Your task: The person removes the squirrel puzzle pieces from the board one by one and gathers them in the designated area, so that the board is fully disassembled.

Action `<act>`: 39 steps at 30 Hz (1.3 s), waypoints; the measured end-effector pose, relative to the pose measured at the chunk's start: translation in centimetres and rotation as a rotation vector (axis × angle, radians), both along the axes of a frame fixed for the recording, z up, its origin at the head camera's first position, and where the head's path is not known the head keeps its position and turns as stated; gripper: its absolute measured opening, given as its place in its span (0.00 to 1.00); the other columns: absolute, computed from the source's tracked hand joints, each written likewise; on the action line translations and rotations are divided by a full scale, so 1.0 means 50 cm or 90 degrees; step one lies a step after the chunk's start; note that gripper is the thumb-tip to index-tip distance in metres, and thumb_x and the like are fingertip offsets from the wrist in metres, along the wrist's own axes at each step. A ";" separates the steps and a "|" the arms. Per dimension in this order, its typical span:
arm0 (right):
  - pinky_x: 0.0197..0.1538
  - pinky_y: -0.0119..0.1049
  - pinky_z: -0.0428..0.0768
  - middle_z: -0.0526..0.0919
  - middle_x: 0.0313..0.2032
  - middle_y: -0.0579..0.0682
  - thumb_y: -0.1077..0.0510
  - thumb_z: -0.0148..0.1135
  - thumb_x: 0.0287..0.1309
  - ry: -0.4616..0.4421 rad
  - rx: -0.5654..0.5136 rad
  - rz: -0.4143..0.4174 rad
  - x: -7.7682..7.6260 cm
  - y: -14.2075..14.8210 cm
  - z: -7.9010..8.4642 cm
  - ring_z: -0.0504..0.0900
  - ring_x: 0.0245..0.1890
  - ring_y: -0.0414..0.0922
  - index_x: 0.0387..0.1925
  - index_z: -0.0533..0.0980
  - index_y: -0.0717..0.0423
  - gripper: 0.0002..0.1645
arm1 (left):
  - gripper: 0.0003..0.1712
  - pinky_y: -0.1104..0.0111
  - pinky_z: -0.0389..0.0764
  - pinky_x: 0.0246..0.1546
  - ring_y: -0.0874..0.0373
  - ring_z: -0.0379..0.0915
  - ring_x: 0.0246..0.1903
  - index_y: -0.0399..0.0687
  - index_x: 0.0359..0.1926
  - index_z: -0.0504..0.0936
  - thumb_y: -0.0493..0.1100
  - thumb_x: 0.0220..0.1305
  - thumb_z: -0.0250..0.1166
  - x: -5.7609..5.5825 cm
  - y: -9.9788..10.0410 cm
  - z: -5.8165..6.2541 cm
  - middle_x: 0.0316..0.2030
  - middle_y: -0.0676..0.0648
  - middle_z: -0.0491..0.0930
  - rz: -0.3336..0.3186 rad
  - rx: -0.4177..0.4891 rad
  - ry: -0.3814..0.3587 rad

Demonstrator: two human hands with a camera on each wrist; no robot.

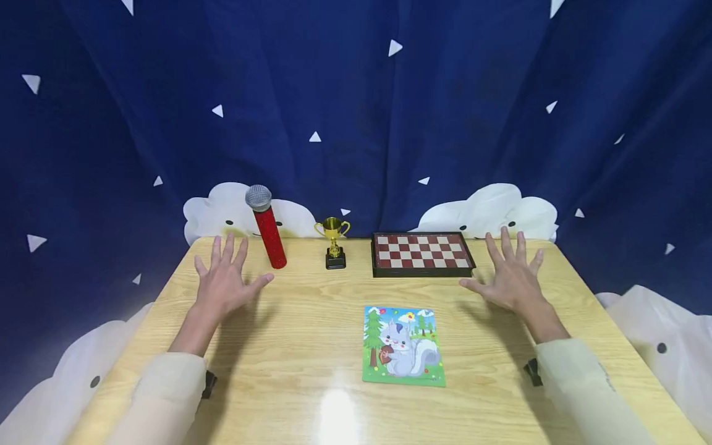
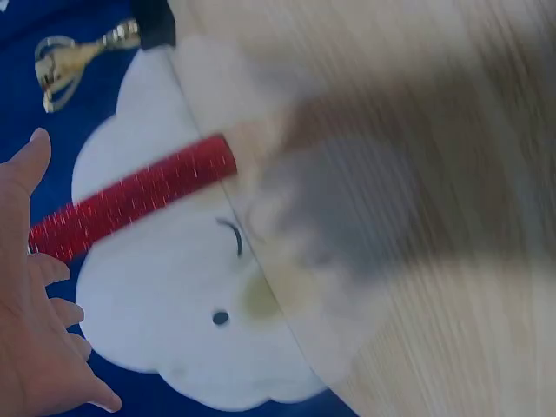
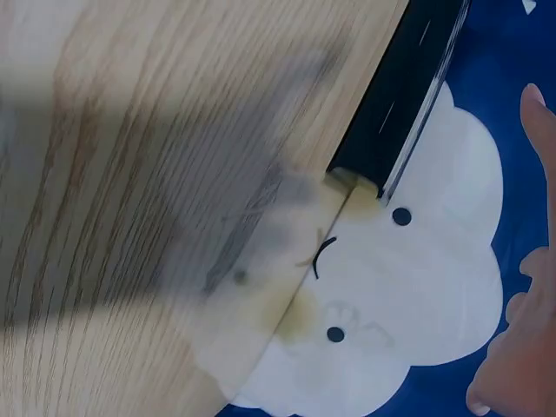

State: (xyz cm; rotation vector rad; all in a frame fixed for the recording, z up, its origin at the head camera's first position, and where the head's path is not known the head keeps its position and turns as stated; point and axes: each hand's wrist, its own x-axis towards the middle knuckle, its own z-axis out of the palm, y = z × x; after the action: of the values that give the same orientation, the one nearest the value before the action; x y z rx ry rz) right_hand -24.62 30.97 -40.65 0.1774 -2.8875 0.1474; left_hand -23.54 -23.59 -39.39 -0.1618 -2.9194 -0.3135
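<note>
The left hand (image 1: pixel 225 285) was spread, holding nothing, near the red glittery microphone (image 1: pixel 270 238) with a silver head. The right hand (image 1: pixel 510 281), also spread, held nothing; to its left lay the black-framed, red-and-white checkered board (image 1: pixel 423 253).

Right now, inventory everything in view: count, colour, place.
Microphone: one, red with silver head, back left
Trophy: one, gold on black base, right of microphone
Checkered board: one, red and white, black-edged, right of trophy
Squirrel picture: one, multicoloured, in front of board
Table: one, light wood, beneath
Backdrop: one, blue and white, behind table
Sleeves: two, cream, lower left and right
Small attachments: two, black, beside sleeves
Left hand: one, bare, near microphone
Right hand: one, bare, near board
</note>
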 end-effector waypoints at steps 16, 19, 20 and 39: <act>0.60 0.77 0.31 0.39 0.74 0.64 0.24 0.60 0.43 -0.096 -0.068 0.086 0.053 -0.087 -0.004 0.33 0.72 0.67 0.74 0.44 0.53 0.67 | 0.53 0.34 0.44 0.65 0.44 0.36 0.74 0.48 0.73 0.52 0.71 0.56 0.57 0.023 0.190 -0.052 0.74 0.42 0.45 -0.154 -0.019 -0.018; 0.61 0.76 0.32 0.42 0.73 0.64 0.24 0.62 0.43 -0.109 -0.057 0.107 0.065 -0.099 -0.014 0.35 0.72 0.67 0.73 0.47 0.55 0.67 | 0.53 0.36 0.45 0.66 0.46 0.38 0.74 0.48 0.73 0.52 0.70 0.56 0.58 0.030 0.217 -0.063 0.74 0.42 0.45 -0.183 -0.020 -0.034; 0.61 0.76 0.32 0.43 0.73 0.64 0.25 0.62 0.43 -0.114 -0.056 0.115 0.069 -0.103 -0.017 0.36 0.72 0.67 0.73 0.48 0.55 0.66 | 0.52 0.36 0.45 0.66 0.46 0.38 0.74 0.49 0.73 0.52 0.70 0.56 0.58 0.032 0.225 -0.067 0.74 0.43 0.45 -0.192 -0.021 -0.041; 0.68 0.63 0.53 0.54 0.71 0.62 0.25 0.64 0.41 -0.239 -0.067 0.233 0.154 -0.151 -0.089 0.52 0.71 0.62 0.71 0.53 0.63 0.67 | 0.53 0.41 0.50 0.68 0.49 0.42 0.74 0.41 0.72 0.50 0.72 0.59 0.52 0.093 0.343 -0.105 0.74 0.43 0.46 -0.386 -0.081 -0.175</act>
State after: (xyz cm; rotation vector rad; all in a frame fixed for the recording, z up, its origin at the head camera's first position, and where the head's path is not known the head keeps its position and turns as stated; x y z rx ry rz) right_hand -16.93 23.42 -45.10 0.7305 -3.1725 0.4409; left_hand -18.91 -6.44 -44.62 -1.1136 -3.0847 -0.2500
